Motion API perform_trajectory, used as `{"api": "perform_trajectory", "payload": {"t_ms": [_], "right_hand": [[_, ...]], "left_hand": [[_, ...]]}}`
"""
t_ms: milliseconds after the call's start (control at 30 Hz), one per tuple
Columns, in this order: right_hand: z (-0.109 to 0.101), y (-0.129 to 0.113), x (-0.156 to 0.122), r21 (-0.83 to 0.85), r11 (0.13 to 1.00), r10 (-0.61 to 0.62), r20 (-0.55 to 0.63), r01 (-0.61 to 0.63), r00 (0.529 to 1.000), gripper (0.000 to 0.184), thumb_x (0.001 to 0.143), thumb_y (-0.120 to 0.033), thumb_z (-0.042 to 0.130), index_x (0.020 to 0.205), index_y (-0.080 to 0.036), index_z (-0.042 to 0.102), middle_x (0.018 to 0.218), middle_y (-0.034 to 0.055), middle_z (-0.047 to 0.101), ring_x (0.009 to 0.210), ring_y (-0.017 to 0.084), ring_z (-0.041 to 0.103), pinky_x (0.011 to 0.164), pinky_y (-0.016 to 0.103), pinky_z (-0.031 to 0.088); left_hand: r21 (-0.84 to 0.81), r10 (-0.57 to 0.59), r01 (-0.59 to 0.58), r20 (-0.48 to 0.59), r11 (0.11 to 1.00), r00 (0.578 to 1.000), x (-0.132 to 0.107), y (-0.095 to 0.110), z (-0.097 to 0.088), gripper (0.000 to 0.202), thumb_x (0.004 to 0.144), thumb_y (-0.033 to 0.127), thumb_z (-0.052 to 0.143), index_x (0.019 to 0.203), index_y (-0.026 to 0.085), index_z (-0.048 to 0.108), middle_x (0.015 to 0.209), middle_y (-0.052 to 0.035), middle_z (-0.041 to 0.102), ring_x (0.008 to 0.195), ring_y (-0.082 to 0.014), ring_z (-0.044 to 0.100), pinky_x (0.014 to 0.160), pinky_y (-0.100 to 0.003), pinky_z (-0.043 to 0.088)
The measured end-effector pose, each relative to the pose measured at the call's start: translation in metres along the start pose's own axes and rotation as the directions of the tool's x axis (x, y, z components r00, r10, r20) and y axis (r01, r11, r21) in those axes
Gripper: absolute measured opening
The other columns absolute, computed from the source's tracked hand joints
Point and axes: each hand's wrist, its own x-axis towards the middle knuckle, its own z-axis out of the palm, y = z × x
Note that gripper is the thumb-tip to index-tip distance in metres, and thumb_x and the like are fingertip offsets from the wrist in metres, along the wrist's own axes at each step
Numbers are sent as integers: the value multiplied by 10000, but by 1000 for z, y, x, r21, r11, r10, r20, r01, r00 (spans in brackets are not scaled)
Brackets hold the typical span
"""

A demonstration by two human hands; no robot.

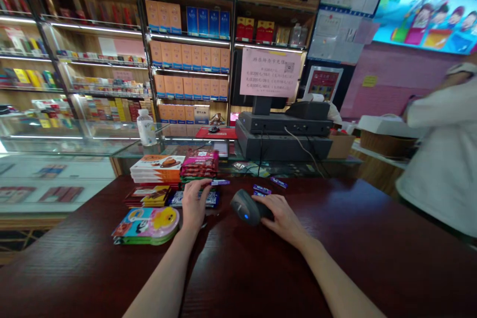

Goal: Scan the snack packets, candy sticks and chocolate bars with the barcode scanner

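Note:
My right hand (280, 214) is wrapped round the handle of a dark barcode scanner (246, 206) lying on the dark red counter (335, 253), its blue light showing. My left hand (194, 202) rests on a flat blue packet (211, 198), fingers pinching a small purple bar (220, 182) at its tip. Two more small purple bars (262, 189) (278, 182) lie just beyond the scanner. Stacked orange boxes (158, 168) and pink packets (200, 163) sit behind my left hand.
A round cartoon-printed packet stack (147, 226) lies left of my left hand. A cash register with a pink notice (283, 134) stands at the back. A water bottle (146, 128) is on the glass case. A person in white (443, 159) stands at right.

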Motion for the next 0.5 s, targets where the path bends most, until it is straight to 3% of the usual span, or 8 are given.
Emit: {"api": "perform_trajectory", "payload": {"t_ms": [500], "right_hand": [[-6,-6,3,23,999,-39,35,38,999,518,845,-172,628,1339,-289,522,1278,48,661,1188,234,578,1052,433,298]], "left_hand": [[18,139,-140,50,990,989,-2,3,2,142,931,274,575,1014,247,687,968,-29,724,996,-222,577,915,-367,476]]}}
